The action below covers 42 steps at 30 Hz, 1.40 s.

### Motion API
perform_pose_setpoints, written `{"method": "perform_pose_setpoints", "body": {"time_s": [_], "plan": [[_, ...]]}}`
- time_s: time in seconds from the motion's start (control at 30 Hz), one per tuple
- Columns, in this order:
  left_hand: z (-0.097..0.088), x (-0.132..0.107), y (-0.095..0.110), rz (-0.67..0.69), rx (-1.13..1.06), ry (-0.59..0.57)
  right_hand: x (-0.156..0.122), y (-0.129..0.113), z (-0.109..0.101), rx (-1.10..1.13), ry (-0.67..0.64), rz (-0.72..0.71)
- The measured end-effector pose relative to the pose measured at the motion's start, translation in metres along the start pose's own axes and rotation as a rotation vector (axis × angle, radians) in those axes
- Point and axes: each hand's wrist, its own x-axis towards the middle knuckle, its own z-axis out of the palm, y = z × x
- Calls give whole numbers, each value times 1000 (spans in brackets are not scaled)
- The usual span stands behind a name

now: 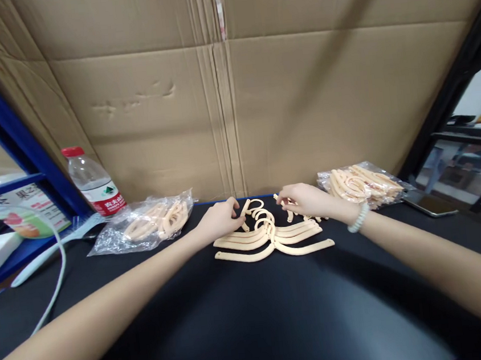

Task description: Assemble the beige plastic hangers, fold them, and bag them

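Several cream plastic hangers [273, 250] lie overlapped in a row on the black table, with curved arms spread to both sides and hooks toward the back. My left hand [221, 221] is at their back left, fingers closed around a short cream hanger piece [245, 206]. At the back right, my right hand [305, 199], with a pale beaded bracelet [359, 217] on its wrist, has curled fingers on another cream piece [275, 197]; its fingers partly hide this one. Other loose cream pieces [290, 216] lie under and beside my right hand.
A clear bag of cream parts [154, 219] lies left, another bag [359, 183] right. A red-capped bottle [97, 183] stands back left, near a white cable [61, 250]. A phone [430, 203] lies far right. Cardboard [153, 126] walls the back.
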Motion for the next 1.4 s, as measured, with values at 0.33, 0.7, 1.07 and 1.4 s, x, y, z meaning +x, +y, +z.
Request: {"method": "perform_pose_setpoints", "body": {"time_s": [0.33, 0.7, 1.07, 1.4], "plan": [[11, 35, 4, -163, 142, -161, 73, 4, 37, -102, -121, -111], [-9, 26, -2, -221, -29, -81, 63, 13, 31, 118, 129, 4], [-28, -56, 35, -118, -660, -62, -11, -30, -4, 815, 458, 225], [12, -101, 47, -105, -1452, -137, -58, -82, 10, 1305, 371, 332]]}}
